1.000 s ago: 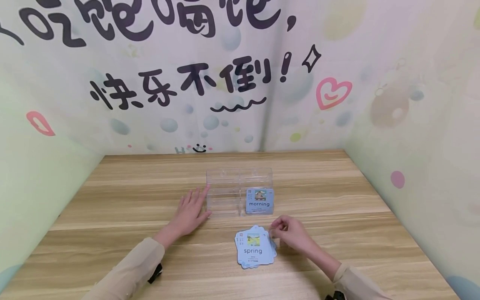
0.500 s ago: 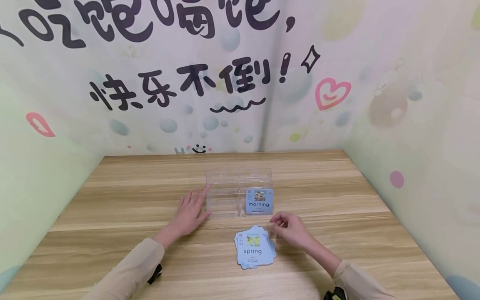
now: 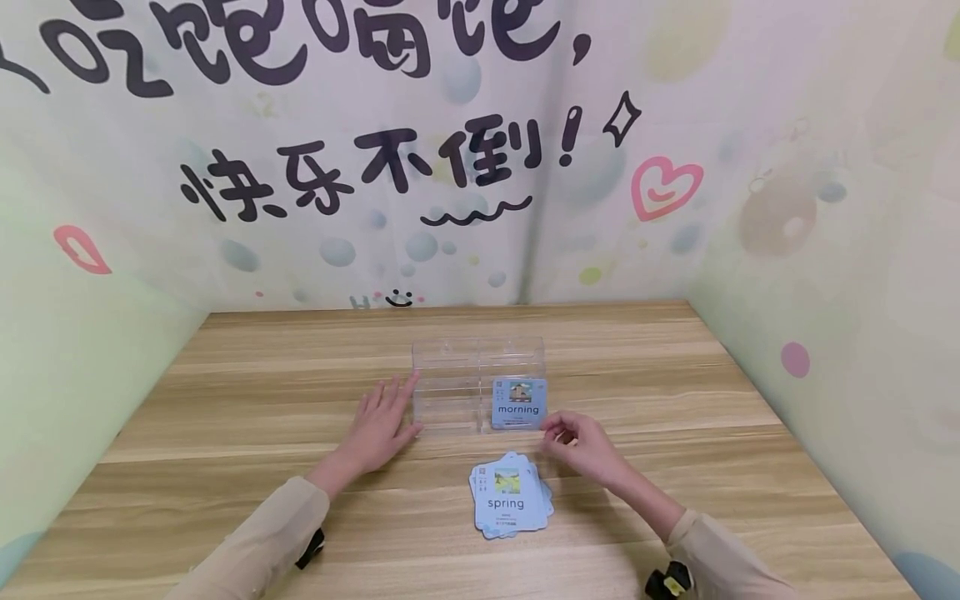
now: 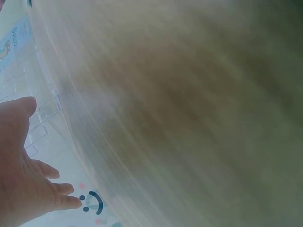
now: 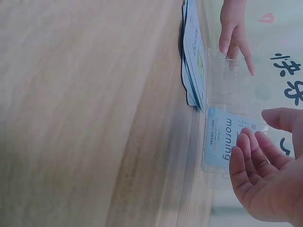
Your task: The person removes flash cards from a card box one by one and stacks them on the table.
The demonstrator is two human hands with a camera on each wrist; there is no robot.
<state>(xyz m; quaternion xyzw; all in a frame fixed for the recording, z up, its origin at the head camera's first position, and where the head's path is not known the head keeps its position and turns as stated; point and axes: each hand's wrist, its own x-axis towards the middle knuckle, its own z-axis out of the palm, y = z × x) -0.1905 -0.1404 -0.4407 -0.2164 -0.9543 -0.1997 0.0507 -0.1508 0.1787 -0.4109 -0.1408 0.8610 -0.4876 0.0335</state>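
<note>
In the head view a clear plastic rack (image 3: 447, 407) of several compartments stands on the table. A blue "morning" card (image 3: 519, 397) sits in its lower right compartment. My left hand (image 3: 378, 427) rests at the rack's left side, fingers extended, thumb at the lower corner. My right hand (image 3: 587, 450) hovers near the rack's lower right corner, its fingers loosely bent. The right wrist view shows nothing between that hand's fingers (image 5: 258, 163). A loose stack of blue cards (image 3: 510, 498), "spring" on top, lies in front of the rack.
The wooden table (image 3: 300, 358) reaches back to a printed cloth wall (image 3: 315, 250). Pale cloth also rises along its left and right sides. Black wrist straps (image 3: 667, 582) show below both sleeves.
My right hand has moved slightly forward, from the right edge of the card stack toward the rack's lower right corner. Left hand, rack and cards look the same.
</note>
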